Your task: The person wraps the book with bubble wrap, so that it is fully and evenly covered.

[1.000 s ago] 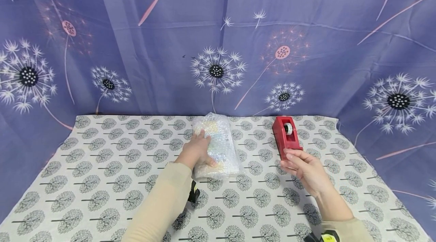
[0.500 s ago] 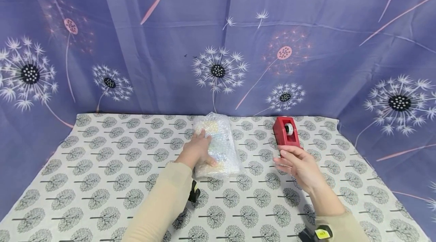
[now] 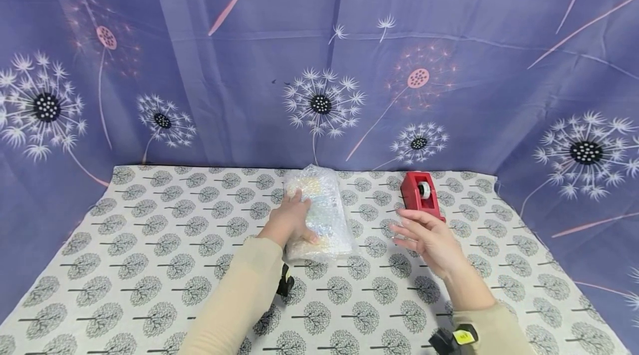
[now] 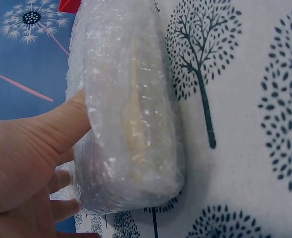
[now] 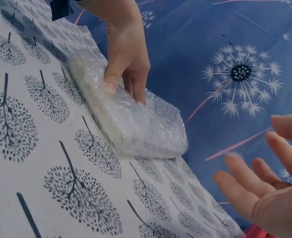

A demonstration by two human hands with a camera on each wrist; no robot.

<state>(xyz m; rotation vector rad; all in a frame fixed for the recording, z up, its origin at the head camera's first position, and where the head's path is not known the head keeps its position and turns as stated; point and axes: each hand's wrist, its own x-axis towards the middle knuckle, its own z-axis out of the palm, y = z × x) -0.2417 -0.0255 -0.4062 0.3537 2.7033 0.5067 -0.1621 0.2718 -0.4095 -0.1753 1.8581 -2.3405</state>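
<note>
A flat package in bubble wrap (image 3: 326, 219) lies on the cloth in the head view, with blurred yellow and green showing through. My left hand (image 3: 291, 216) rests on its top, fingers and thumb spread. The left wrist view has the thumb (image 4: 69, 124) against the wrap (image 4: 131, 114). Raised over the cloth to the right, my right hand (image 3: 429, 238) has its fingers apart and slightly bent. No held thing can be made out in it. Just behind it stands a red tape dispenser (image 3: 414, 199) with a white roll; the hand hides its near end.
A white cloth with tree prints (image 3: 199, 258) covers the table. Purple curtains with dandelion prints (image 3: 239, 94) close off the back and both sides. Black wrist cameras (image 3: 451, 338) sit at both sleeves.
My right hand has drawn away from the near end of the tape dispenser, moving left, its fingers spreading. The left hand and the package stay where they were.
</note>
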